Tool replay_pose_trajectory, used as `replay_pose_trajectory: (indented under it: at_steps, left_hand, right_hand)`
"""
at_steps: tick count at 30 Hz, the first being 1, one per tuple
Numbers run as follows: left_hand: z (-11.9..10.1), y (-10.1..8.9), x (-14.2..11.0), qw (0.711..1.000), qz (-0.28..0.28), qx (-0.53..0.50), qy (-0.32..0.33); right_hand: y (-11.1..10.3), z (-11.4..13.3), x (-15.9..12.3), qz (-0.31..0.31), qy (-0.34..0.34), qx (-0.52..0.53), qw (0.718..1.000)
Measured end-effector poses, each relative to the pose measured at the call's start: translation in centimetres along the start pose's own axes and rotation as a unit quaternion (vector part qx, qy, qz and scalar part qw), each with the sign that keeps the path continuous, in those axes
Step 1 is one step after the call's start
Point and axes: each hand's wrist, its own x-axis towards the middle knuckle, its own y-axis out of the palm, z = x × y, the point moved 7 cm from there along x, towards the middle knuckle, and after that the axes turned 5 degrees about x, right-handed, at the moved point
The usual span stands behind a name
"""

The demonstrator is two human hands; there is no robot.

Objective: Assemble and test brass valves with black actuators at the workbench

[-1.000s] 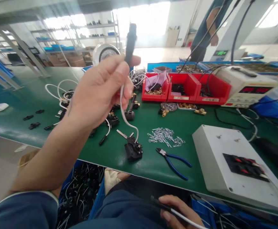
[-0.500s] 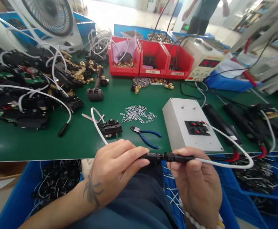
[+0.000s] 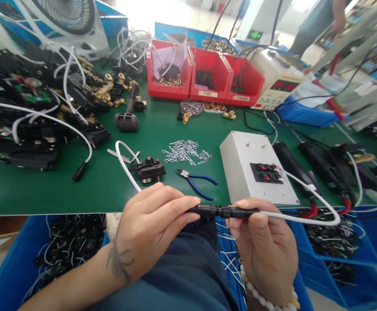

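My left hand (image 3: 157,226) is closed on a black cable connector (image 3: 205,210), whose white cable (image 3: 125,169) loops back to a small black module (image 3: 150,169) on the table. Pinched in my right hand (image 3: 266,242) is a second black cable connector (image 3: 238,211). Its white cable (image 3: 300,218) curves round to the terminals on a grey switch box (image 3: 245,166). The two connectors meet end to end in line, just over the table's front edge; how deeply they are joined I cannot tell. Blue-handled cutting pliers (image 3: 198,180) lie just beyond my hands.
Metal spring clips (image 3: 185,151) lie beyond the pliers. A black mallet (image 3: 126,121) and piled black assemblies (image 3: 20,151) occupy the left. Red bins (image 3: 170,92) and a power supply (image 3: 274,88) stand behind. Blue crates (image 3: 8,272) sit below the edge. A person (image 3: 318,26) is in the background.
The gap between the two connectors has closed, my right hand moving slightly left with its connector. The camera view has shifted a little, and the background person appears farther right.
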Motion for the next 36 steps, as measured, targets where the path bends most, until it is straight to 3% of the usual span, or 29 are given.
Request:
replay_pose_trajectory:
  at_steps: [7, 12, 15, 18, 21, 25, 27, 29, 31, 32, 34, 36]
  left_hand:
    - [-0.2, -0.1, 0.1, 0.998, 0.002, 0.044, 0.033]
    - [-0.8, 1.1, -0.5, 0.997, 0.017, 0.057, 0.046]
    - [-1.4, 2.1, -1.2, 0.995, 0.036, 0.054, 0.075]
    - [-0.8, 1.2, -2.0, 0.997, -0.004, 0.038, 0.061]
    - [1.7, -1.0, -3.1, 0.995, -0.058, 0.075, -0.016]
    - [5.2, -3.4, -4.8, 0.979, -0.071, 0.153, -0.111]
    - [6.5, -3.8, -5.1, 0.975, -0.056, 0.167, -0.136]
    - [7.7, -3.9, -4.9, 0.971, -0.05, 0.168, -0.166]
    - [9.3, -3.8, -4.3, 0.962, -0.041, 0.153, -0.224]
    - [10.3, -3.6, -3.9, 0.954, -0.029, 0.138, -0.264]
    - [12.2, -2.5, -3.3, 0.937, 0.022, 0.095, -0.336]
    - [13.5, -1.1, -3.0, 0.922, 0.088, 0.056, -0.373]
  right_hand:
    - [-0.2, -0.9, -0.6, -0.012, 0.01, -0.042, 0.999]
    - [-0.3, -1.7, -1.0, -0.004, 0.021, -0.026, 0.999]
    - [-1.1, -3.1, -1.8, 0.014, 0.079, 0.016, 0.997]
    - [-3.3, -5.5, -3.4, 0.013, 0.176, 0.002, 0.984]
    - [-5.8, -8.3, -5.4, 0.051, 0.291, -0.109, 0.949]
    - [-6.8, -9.5, -7.5, 0.265, 0.391, -0.244, 0.847]
    - [-6.4, -7.7, -7.0, 0.348, 0.367, -0.273, 0.818]
    - [-6.0, -4.6, -4.3, 0.346, 0.284, -0.301, 0.842]
    - [-6.2, -0.4, 0.1, 0.24, 0.142, -0.35, 0.894]
    - [-6.6, 1.7, 2.3, 0.159, 0.066, -0.395, 0.902]
    - [-7.6, 5.0, 5.9, -0.01, -0.062, -0.485, 0.872]
    - [-7.9, 6.0, 8.9, -0.101, -0.128, -0.542, 0.824]
